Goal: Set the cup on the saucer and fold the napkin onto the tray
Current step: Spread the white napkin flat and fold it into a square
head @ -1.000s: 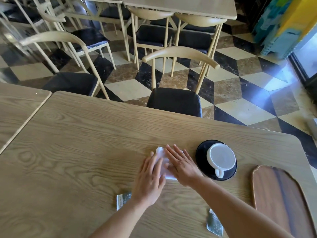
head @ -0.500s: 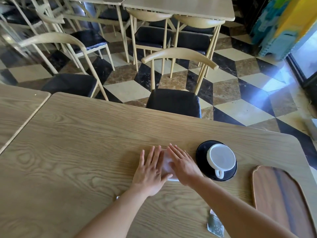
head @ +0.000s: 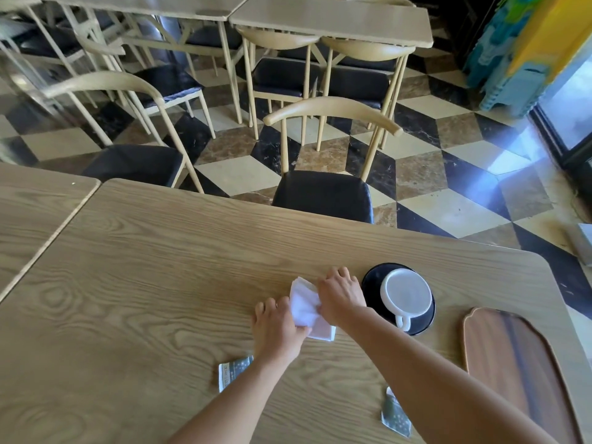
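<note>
Both hands — left hand (head: 278,328), right hand (head: 340,294) — seemingly pinch the napkin (head: 306,307).

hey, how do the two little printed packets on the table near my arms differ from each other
The left packet lies beside the left forearm, in full view; the right packet sits under the right forearm, its upper part hidden. The left packet shows a pale strip along one edge; the right packet looks darker overall, grey-green. The left packet is farther from the wooden tray than the right one. Both are small, flat, patterned wrappers lying on the table.
</note>
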The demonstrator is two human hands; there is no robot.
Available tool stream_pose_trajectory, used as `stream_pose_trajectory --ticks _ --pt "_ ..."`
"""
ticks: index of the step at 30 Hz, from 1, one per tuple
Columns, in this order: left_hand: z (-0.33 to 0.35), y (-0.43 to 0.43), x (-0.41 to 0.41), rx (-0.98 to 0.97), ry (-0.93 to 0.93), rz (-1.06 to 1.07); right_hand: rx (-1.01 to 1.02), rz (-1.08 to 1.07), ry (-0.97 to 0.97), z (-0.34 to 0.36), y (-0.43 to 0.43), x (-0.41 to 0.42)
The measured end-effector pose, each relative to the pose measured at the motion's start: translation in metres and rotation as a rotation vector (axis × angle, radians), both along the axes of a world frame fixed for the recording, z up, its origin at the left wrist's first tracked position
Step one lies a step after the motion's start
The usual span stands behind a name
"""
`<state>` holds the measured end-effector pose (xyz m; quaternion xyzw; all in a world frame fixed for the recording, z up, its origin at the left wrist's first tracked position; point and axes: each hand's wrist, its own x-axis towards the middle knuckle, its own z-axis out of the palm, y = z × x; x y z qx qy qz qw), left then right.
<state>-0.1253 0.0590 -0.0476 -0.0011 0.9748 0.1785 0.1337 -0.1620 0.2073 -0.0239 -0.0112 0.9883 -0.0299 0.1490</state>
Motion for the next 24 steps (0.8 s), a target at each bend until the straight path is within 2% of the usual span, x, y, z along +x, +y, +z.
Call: stream_pose_trajectory --ticks 3,5,7,10,14,16,19,22,24 --pt "0.0 -0.001 -0.006 0.09 0.032 0.027 -0.086 -0.029 0.024 0.002 0.0 0.007" --pt "0.001 0.0 -0.005 0.235 0.088 0.029 -0.123 -0.045 0.041 0.003 0.002 0.013" --pt "0.005 -0.001 -0.003 0.409 0.056 0.076 -0.215 -0.107 0.025 0.005 0.007 0.018" --pt "0.015 -0.006 -0.009 0.592 -0.059 0.192 -0.505 -0.274 -0.1 0.015 0.018 0.025" --pt "0.039 -0.004 -0.02 0.921 -0.156 0.356 -0.861 -0.382 -0.2 0.028 0.03 0.043" --pt "0.048 -0.004 -0.022 1.019 -0.167 0.423 -1.025 -0.436 -0.136 0.031 0.032 0.053" --pt "0.053 -0.004 -0.015 1.121 -0.275 0.505 -1.131 -0.586 0.016 0.033 0.028 0.066" --pt "0.055 0.002 0.001 1.159 -0.515 0.41 -1.166 -0.716 0.126 0.032 0.026 0.073" --pt "0.056 0.007 0.012 1.185 -0.568 0.353 -1.165 -0.775 0.162 0.033 0.027 0.078"
